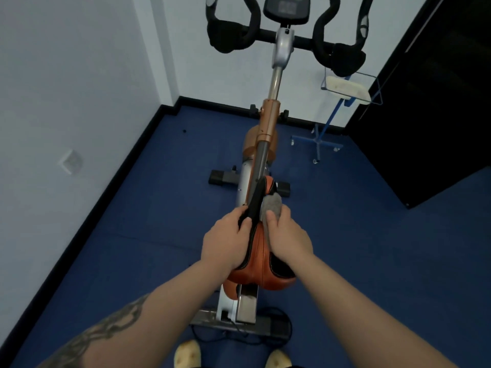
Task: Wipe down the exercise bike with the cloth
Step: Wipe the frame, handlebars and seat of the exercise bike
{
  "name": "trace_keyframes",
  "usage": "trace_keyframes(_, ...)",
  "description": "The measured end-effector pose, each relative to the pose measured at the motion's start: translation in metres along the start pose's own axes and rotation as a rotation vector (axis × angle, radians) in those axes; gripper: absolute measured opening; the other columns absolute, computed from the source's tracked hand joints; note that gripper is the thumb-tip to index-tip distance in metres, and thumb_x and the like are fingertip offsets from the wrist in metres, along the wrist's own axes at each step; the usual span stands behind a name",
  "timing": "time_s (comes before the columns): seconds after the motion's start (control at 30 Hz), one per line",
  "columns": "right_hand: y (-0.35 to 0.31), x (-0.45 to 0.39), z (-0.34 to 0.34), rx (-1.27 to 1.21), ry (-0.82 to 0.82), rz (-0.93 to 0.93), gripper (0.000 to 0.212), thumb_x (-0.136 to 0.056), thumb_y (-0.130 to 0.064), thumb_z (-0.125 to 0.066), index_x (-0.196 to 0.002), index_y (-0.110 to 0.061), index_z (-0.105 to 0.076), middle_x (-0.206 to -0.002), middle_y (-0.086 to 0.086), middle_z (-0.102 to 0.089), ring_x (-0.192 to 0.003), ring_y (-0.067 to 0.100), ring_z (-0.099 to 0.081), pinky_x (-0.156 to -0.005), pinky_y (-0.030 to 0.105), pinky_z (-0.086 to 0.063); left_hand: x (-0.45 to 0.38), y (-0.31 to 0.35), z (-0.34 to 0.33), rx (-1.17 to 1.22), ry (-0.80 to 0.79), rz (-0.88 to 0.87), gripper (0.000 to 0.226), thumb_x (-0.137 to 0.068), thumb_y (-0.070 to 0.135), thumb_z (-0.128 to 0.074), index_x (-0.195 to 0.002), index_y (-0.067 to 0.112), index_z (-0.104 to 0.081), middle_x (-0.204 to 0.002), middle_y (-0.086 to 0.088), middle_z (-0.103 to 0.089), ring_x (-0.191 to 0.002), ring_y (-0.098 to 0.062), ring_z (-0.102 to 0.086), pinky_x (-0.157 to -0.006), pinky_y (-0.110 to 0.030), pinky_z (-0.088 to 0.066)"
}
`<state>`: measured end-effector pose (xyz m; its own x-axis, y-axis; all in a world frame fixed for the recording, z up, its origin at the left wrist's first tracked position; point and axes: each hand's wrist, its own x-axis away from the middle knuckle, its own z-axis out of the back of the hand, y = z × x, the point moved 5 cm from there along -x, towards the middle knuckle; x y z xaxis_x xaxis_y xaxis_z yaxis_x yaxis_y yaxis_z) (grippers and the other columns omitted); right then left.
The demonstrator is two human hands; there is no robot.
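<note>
I stand behind the exercise bike, looking down its length, and my two hands meet on the saddle. My left hand grips the saddle's left edge, fingers curled round the black trim, to steady it. My right hand holds the grey cloth bunched against the saddle's right side near the nose, thumb and fingers closed over it.

To wipe well, I judge I should keep the left hand firm so the seat does not twist, and draw the cloth in long strokes from nose to the wide rear, following the stitched seam and rolling over the edge.

The seat post and frame run close ahead of the nose, so forward strokes should stop short. On both sides the blue floor gives my elbows open room; the wall stands well to the left, the dark cabinet and blue stand well off to the right.
</note>
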<state>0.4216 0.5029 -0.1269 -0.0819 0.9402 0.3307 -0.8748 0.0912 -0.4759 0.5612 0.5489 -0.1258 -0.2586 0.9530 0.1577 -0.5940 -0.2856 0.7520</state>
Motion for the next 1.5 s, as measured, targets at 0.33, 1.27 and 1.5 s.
trace_keyframes(0.33, -0.033, -0.099, 0.013, -0.017, 0.025, 0.128, 0.049, -0.105, -0.045, -0.015, -0.135, -0.016, -0.039, -0.124, 0.016, -0.058, -0.104, 0.032, -0.056, -0.078, 0.039, -0.043, 0.001, 0.001, 0.003, 0.037, 0.027, 0.048, 0.034, -0.100, 0.039, -0.044, -0.132, 0.033, -0.054, -0.116, 0.012, -0.066, -0.103, -0.010, -0.061, -0.089, -0.040, -0.051)
trace_keyframes(1.27, -0.097, 0.008, -0.039, 0.856, -0.459, 1.023, 0.046, -0.105, -0.044, -0.019, -0.130, -0.028, -0.054, -0.134, -0.003, -0.057, -0.121, 0.022, -0.052, -0.099, 0.045, -0.037, 0.062, -0.038, -0.014, 0.596, -0.007, 0.245, 0.071, -0.063, 0.043, -0.089, -0.122, 0.025, -0.055, -0.108, 0.012, -0.067, -0.098, 0.002, -0.062, -0.073, -0.011, -0.047)
trace_keyframes(1.5, -0.104, -0.005, -0.034, 0.836, -0.610, 0.821, 0.049, -0.105, -0.048, -0.023, -0.143, -0.029, -0.047, -0.147, -0.006, -0.048, -0.135, 0.019, -0.043, -0.110, 0.040, -0.030, 0.062, -0.045, -0.019, 0.682, -0.111, 0.287, 0.058, -0.065, 0.044, -0.088, -0.116, 0.027, -0.065, -0.107, 0.009, -0.072, -0.101, -0.002, -0.065, -0.085, -0.019, -0.053)
